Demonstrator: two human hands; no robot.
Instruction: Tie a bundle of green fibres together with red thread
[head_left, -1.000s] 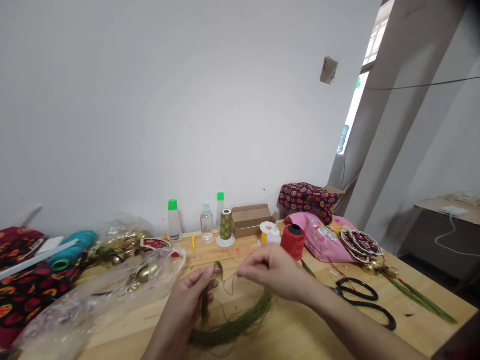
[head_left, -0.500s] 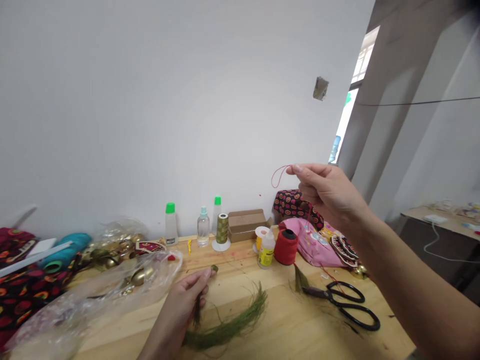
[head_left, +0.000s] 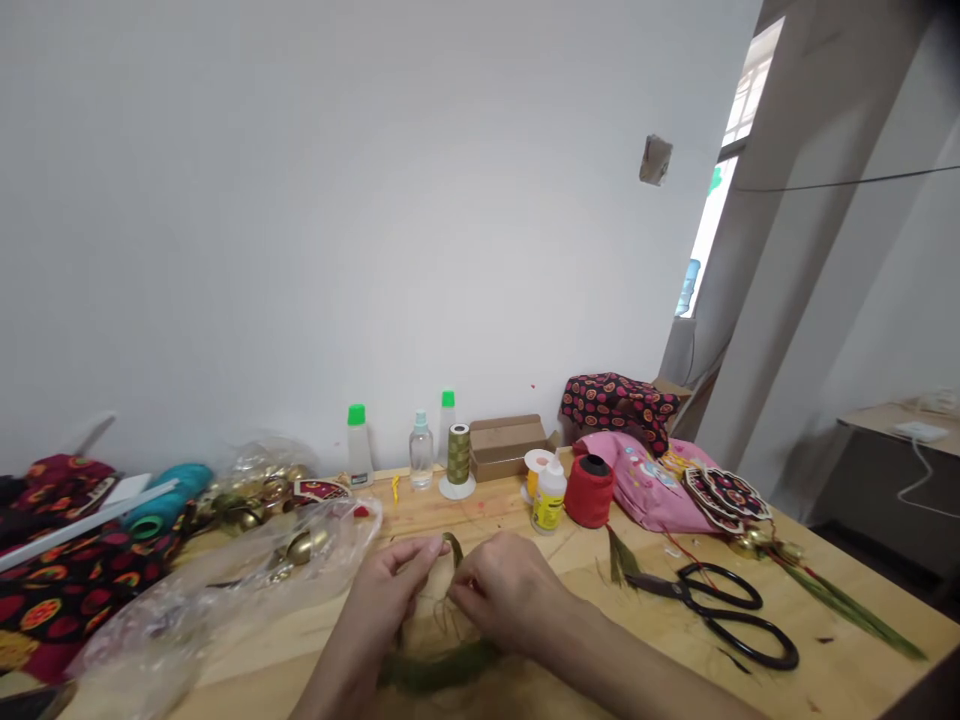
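Both hands meet low over the wooden table point(head_left: 630, 650). My left hand point(head_left: 390, 590) pinches the folded top of a green fibre bundle point(head_left: 439, 668), whose loop point(head_left: 454, 548) sticks up between thumb and finger. My right hand point(head_left: 506, 590) is closed right beside it, fingertips pinched at the same loop; a thin thread there is too fine to see clearly. The bundle's tail curves along the table under both hands.
Black scissors point(head_left: 724, 610) lie to the right, with green strands point(head_left: 619, 560) and a tasselled ornament point(head_left: 731, 495). Behind are a red spool point(head_left: 589, 490), glue bottle point(head_left: 549, 495), olive spool point(head_left: 457, 455), clear bottles point(head_left: 420, 452) and cardboard box point(head_left: 510, 445). A plastic bag point(head_left: 225, 590) and patterned cloth point(head_left: 52, 590) lie left.
My right hand, raised high with a red thread half a second ago, has come back down to the loop held by my left hand. The left hand stayed in place.
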